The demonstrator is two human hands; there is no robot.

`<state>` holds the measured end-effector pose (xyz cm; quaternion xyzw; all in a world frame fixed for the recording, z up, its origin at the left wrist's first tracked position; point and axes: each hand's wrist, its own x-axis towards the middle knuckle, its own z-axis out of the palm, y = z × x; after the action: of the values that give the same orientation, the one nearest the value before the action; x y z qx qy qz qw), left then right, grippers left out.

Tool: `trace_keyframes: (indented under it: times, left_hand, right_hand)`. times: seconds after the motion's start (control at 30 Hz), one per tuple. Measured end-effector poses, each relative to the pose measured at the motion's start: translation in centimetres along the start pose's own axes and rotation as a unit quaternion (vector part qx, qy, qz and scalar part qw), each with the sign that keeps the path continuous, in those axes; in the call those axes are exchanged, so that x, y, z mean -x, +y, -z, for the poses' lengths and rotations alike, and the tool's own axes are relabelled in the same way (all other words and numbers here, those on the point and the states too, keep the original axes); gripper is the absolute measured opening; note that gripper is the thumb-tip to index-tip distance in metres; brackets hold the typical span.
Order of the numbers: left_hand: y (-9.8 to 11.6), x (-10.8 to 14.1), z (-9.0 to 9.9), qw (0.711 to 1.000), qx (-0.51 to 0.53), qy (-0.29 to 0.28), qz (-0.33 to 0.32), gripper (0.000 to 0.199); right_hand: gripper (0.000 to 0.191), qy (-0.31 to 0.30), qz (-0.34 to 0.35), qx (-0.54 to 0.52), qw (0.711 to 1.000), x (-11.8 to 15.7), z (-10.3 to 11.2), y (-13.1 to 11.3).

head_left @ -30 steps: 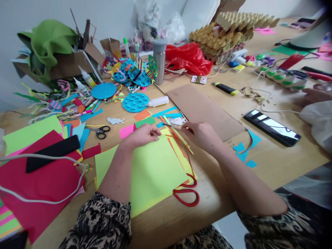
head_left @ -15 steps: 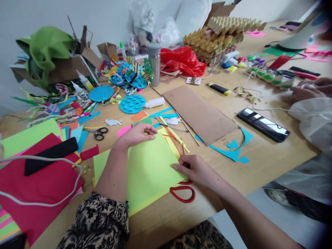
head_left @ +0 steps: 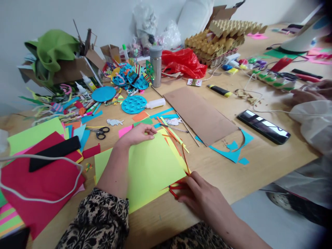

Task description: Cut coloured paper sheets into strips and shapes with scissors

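Red scissors (head_left: pixel 176 187) partly behind right fingers (head_left: pixel 194 182)

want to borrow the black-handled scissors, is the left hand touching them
Apart. The head view shows wooden tabletop and pink paper between the left hand and the black-handled scissors.

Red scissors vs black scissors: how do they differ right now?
Colour: the red scissors have red handles, the black scissors black ones.
Contact: the right hand has its fingers at the red scissors' handles; the black scissors lie apart from both hands.
Place: the red scissors are at the table's near edge, the black scissors farther back.
Shared: both have looped handles.
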<state>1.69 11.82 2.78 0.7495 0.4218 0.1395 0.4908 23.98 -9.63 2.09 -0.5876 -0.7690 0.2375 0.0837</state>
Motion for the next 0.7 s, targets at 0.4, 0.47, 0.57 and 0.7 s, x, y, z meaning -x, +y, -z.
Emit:
trace_keyframes:
  times: [0.4, 0.47, 0.57, 0.7]
  left_hand:
    - [-0.3, -0.1, -0.2, 1.0, -0.009, 0.002, 0.0, 0.029]
    - [-0.6, -0.2, -0.2, 1.0, -0.011, 0.001, -0.007, 0.029]
    - [-0.7, -0.3, -0.2, 1.0, -0.016, -0.002, -0.013, 0.028]
    - [-0.7, -0.2, -0.2, 1.0, -0.025, -0.001, -0.009, 0.027]
  right_hand:
    - [0.017, 0.021, 0.048, 0.138, 0.989, -0.9, -1.4, -0.9]
    - [0.017, 0.015, 0.049, 0.133, 0.99, -0.7, -1.2, -0.8]
    - [0.014, -0.019, 0.03, 0.073, 0.997, -0.2, 0.0, -0.3]
    - [0.009, -0.109, -0.004, -0.064, 0.992, 0.5, 3.2, 0.4]
